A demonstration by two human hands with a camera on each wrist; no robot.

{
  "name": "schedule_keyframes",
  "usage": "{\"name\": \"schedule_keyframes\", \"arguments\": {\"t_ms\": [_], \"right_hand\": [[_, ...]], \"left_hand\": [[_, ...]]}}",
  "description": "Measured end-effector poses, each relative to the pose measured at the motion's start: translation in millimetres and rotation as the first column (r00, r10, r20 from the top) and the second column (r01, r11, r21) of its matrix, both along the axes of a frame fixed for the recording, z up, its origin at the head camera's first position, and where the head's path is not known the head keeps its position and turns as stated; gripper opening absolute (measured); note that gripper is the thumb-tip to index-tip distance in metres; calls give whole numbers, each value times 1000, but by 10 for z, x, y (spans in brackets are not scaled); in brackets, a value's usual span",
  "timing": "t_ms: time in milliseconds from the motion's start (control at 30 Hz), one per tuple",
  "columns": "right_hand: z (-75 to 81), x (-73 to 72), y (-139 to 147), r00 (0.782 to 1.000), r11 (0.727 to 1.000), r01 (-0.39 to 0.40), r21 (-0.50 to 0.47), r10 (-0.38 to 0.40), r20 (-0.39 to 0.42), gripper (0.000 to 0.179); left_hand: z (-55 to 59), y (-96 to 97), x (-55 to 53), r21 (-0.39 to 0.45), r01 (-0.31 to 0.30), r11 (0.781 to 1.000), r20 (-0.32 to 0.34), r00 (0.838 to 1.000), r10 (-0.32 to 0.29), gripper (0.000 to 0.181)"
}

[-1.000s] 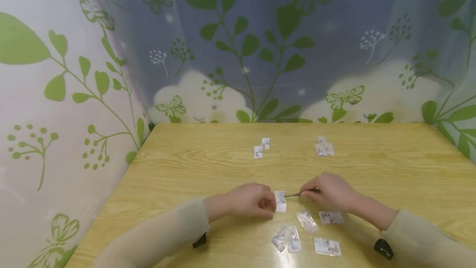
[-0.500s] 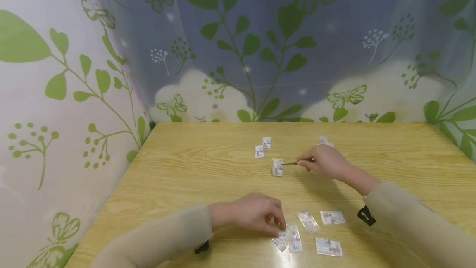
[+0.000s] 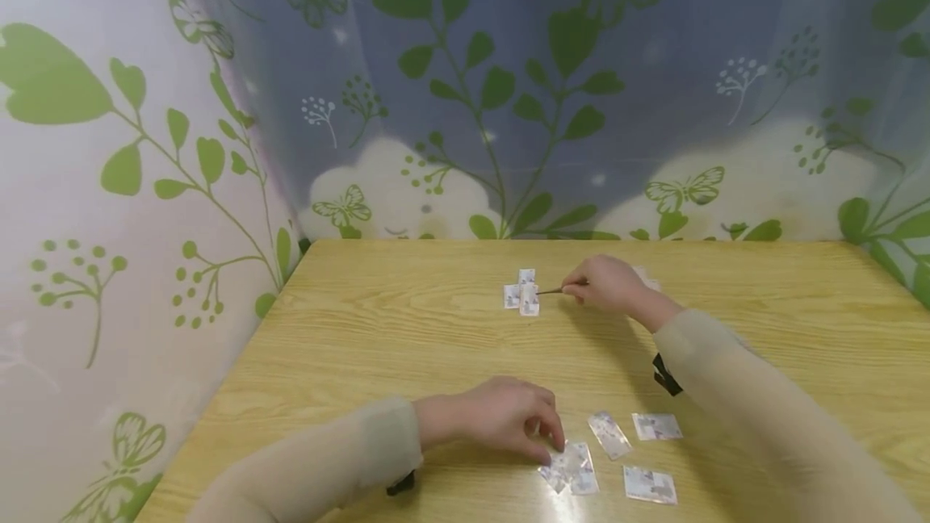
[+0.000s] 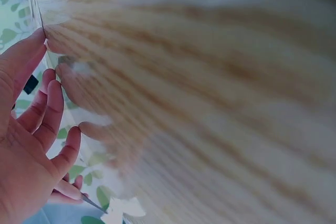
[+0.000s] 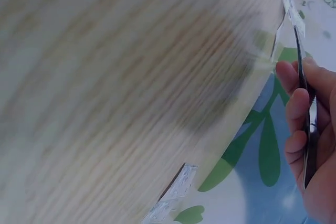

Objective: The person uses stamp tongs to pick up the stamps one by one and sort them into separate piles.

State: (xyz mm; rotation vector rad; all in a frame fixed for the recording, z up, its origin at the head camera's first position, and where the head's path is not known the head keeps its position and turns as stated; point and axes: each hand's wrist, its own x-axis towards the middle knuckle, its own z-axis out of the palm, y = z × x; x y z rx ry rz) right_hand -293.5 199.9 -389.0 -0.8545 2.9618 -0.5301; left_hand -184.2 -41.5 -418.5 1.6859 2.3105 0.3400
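Observation:
My right hand (image 3: 613, 285) holds dark metal tweezers (image 5: 310, 140) between thumb and fingers in the right wrist view. At the tweezers' tip is a small white printed packet (image 3: 529, 302), shiny like plastic, beside and partly over two similar packets at the table's back. Nearer the front, my left hand (image 3: 504, 418) rests with loosely bent fingers on the table. Its fingertips touch the edge of an overlapping cluster of packets (image 3: 581, 470). In the left wrist view the thumb (image 4: 31, 48) meets a packet edge, and the other fingers hang apart.
To the right of the cluster lie a tilted packet (image 3: 610, 435) and two flat ones, the upper packet (image 3: 657, 426) and the lower packet (image 3: 650, 485). Another group of packets (image 3: 645, 277) is partly hidden behind my right hand. A patterned curtain (image 3: 465, 103) hangs behind the wooden table (image 3: 363, 329).
My right hand has carried the tweezed packet from the front to the two packets at the back. My left hand has let go of that packet and moved down to the cluster.

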Motion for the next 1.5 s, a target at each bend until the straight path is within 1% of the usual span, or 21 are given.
{"name": "schedule_keyframes", "arguments": {"t_ms": [167,300,533,633,733,800,967,1033,1133,1233,1333,1500], "right_hand": [[-38,-78,19,1000,999,13,45,-12,-14,16],[-55,-87,32,999,997,41,67,-41,1,17],[-44,-11,88,998,996,60,63,-61,12,16],[-18,64,136,999,997,48,66,-48,-5,16],[28,204,175,999,998,31,53,-30,-16,17],[66,339,201,1000,999,25,28,-24,-13,20],[130,673,299,999,999,22,-37,-23,-26,20],[161,798,352,999,998,17,-52,-19,-40,19],[220,996,432,999,997,24,-75,-27,-31,18],[259,1174,515,999,997,15,-81,-18,-38,18],[242,1332,581,999,996,-2,-84,-2,-47,17],[127,1537,632,998,990,-56,-130,55,-10,16]], "left_hand": [[9,40,15,-1,9,1000,7,1000,-9,19],[1,70,24,-5,14,1000,-4,1000,-14,20],[-25,81,34,-11,6,1000,-1,1000,-6,20],[-45,57,34,-4,-2,1000,-5,1000,2,19],[-53,29,37,6,-13,1000,-7,1000,13,18],[-45,18,43,10,-19,1000,-4,1000,19,17],[-22,2,47,14,-33,999,-1,999,33,17],[-8,-2,47,13,-36,999,5,999,36,17],[9,-2,49,10,-35,999,10,999,35,17],[16,2,50,9,-33,999,10,999,33,17],[13,9,49,11,-33,999,9,999,33,17],[0,13,45,9,-35,999,1,999,35,17]]}}
